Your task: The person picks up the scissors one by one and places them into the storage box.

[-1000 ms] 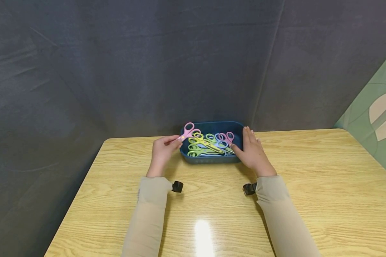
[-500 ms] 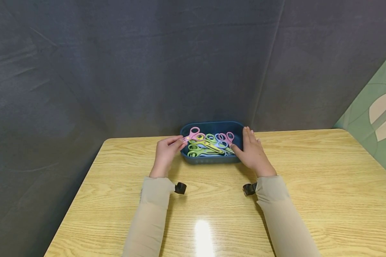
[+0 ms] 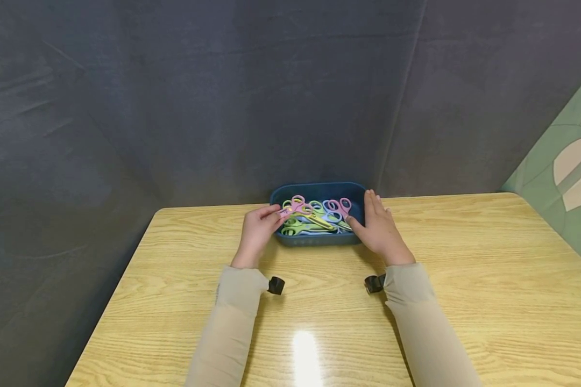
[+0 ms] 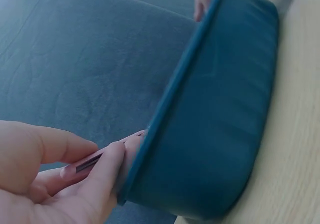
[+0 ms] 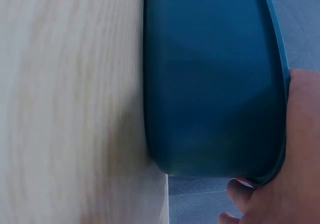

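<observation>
My left hand (image 3: 257,228) pinches a pair of pink scissors (image 3: 297,204) by the blade end. Its pink handle loops sit over the pile in a dark blue plastic bin (image 3: 314,241). In the left wrist view, finger and thumb hold the scissors (image 4: 89,161) beside the bin's rim. Inside the bin lie several scissors with green (image 3: 292,228), yellow (image 3: 319,220), blue (image 3: 333,216) and pink handles (image 3: 345,204). My right hand (image 3: 382,231) holds the bin's right end, thumb over the rim and fingers along the outside.
The bin stands at the back edge of a wooden table (image 3: 319,312), against a dark grey cloth (image 3: 271,107). A green leaf-patterned surface (image 3: 571,161) is at the far right. Black wrist cameras (image 3: 276,285) stick out from both sleeves.
My left hand has moved right and slightly down, bringing the pink scissors lower over the pile in the bin. My right hand has stayed at the bin's right end.
</observation>
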`<action>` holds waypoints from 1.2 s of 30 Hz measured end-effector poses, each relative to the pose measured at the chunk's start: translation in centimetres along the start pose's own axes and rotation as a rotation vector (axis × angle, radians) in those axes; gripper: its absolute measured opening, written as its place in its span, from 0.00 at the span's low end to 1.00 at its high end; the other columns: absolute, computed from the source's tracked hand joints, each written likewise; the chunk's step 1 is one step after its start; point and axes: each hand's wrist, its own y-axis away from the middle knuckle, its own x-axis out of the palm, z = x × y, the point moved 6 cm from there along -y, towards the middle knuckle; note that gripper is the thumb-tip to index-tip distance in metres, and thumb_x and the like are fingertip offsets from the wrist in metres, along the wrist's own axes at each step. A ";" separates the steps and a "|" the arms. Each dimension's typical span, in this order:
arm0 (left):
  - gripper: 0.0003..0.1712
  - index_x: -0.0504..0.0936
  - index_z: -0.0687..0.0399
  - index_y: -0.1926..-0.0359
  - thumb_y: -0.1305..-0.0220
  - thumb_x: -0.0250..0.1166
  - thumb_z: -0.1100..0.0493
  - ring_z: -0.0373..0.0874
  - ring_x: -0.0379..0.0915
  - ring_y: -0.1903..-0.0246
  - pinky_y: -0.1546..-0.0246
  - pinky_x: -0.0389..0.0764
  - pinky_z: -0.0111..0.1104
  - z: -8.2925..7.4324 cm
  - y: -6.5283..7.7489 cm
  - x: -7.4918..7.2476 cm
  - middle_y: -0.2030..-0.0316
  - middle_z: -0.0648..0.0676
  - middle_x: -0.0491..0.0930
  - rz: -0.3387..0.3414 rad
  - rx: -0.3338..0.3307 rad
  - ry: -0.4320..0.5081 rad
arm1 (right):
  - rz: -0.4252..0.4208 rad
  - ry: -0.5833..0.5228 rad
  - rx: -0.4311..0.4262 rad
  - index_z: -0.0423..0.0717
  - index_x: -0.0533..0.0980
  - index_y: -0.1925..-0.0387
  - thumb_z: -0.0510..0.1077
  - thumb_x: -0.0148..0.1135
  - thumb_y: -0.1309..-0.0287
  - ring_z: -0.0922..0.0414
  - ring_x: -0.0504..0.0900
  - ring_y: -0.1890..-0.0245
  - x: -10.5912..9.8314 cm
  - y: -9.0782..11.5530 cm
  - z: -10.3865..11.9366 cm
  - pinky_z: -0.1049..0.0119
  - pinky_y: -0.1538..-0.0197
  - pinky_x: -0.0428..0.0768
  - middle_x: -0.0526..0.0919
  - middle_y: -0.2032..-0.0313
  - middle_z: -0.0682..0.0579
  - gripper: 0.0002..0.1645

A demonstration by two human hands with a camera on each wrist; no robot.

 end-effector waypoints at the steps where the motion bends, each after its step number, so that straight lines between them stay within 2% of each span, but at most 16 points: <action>1: 0.19 0.76 0.77 0.39 0.27 0.54 0.72 0.56 0.82 0.46 0.49 0.81 0.30 0.0 0.0 0.1 0.42 0.72 0.77 -0.002 0.017 -0.031 | -0.001 0.001 -0.001 0.30 0.37 0.22 0.57 0.50 0.26 0.36 0.37 0.21 0.0 0.0 0.0 0.38 0.25 0.38 0.38 0.21 0.33 0.52; 5: 0.18 0.79 0.76 0.42 0.28 0.56 0.70 0.55 0.83 0.49 0.51 0.82 0.32 -0.3 0.1 0.2 0.47 0.71 0.81 -0.020 0.111 -0.198 | -0.002 0.003 -0.004 0.29 0.37 0.22 0.57 0.50 0.26 0.35 0.38 0.22 -0.1 0.0 0.0 0.37 0.25 0.38 0.38 0.21 0.33 0.52; 9: 0.16 0.83 0.71 0.45 0.29 0.61 0.67 0.53 0.84 0.50 0.51 0.83 0.39 -0.7 0.3 0.4 0.49 0.66 0.84 -0.068 0.227 -0.431 | 0.000 0.003 -0.008 0.29 0.38 0.22 0.57 0.50 0.26 0.35 0.37 0.22 -0.1 -0.1 0.0 0.37 0.25 0.38 0.38 0.21 0.32 0.52; 12: 0.15 0.85 0.68 0.46 0.29 0.63 0.64 0.49 0.82 0.58 0.58 0.83 0.39 -0.9 0.5 0.7 0.54 0.62 0.86 -0.082 0.290 -0.557 | 0.003 0.005 -0.007 0.29 0.37 0.22 0.57 0.50 0.26 0.35 0.37 0.22 0.0 -0.1 0.0 0.37 0.25 0.38 0.37 0.21 0.33 0.52; 16: 0.14 0.86 0.67 0.47 0.29 0.65 0.64 0.46 0.77 0.67 0.67 0.80 0.35 -1.0 0.8 1.2 0.60 0.60 0.87 -0.076 0.336 -0.655 | 0.005 0.006 -0.008 0.29 0.37 0.22 0.57 0.49 0.26 0.35 0.37 0.22 0.1 -0.2 0.0 0.37 0.25 0.38 0.37 0.21 0.32 0.52; 23: 0.09 0.89 0.65 0.55 0.32 0.67 0.65 0.46 0.80 0.67 0.64 0.83 0.38 -1.2 1.2 1.9 0.62 0.59 0.88 -0.081 0.435 -0.784 | -0.001 0.010 -0.007 0.29 0.38 0.22 0.58 0.49 0.26 0.36 0.38 0.22 0.2 -0.2 -0.1 0.37 0.25 0.38 0.38 0.21 0.33 0.52; 29: 0.09 0.89 0.64 0.54 0.30 0.66 0.64 0.48 0.84 0.64 0.61 0.84 0.40 -1.4 1.7 2.7 0.60 0.59 0.88 -0.051 0.447 -0.905 | -0.004 0.005 -0.006 0.29 0.38 0.22 0.57 0.50 0.26 0.36 0.38 0.22 0.2 -0.3 -0.1 0.37 0.25 0.38 0.38 0.21 0.33 0.52; 36: 0.09 0.89 0.61 0.53 0.30 0.65 0.64 0.53 0.87 0.62 0.61 0.85 0.44 -1.6 2.2 3.6 0.59 0.59 0.89 -0.041 0.510 -1.046 | -0.001 0.011 -0.005 0.29 0.38 0.22 0.57 0.50 0.26 0.36 0.37 0.21 0.1 -0.1 -0.1 0.38 0.24 0.38 0.38 0.21 0.33 0.52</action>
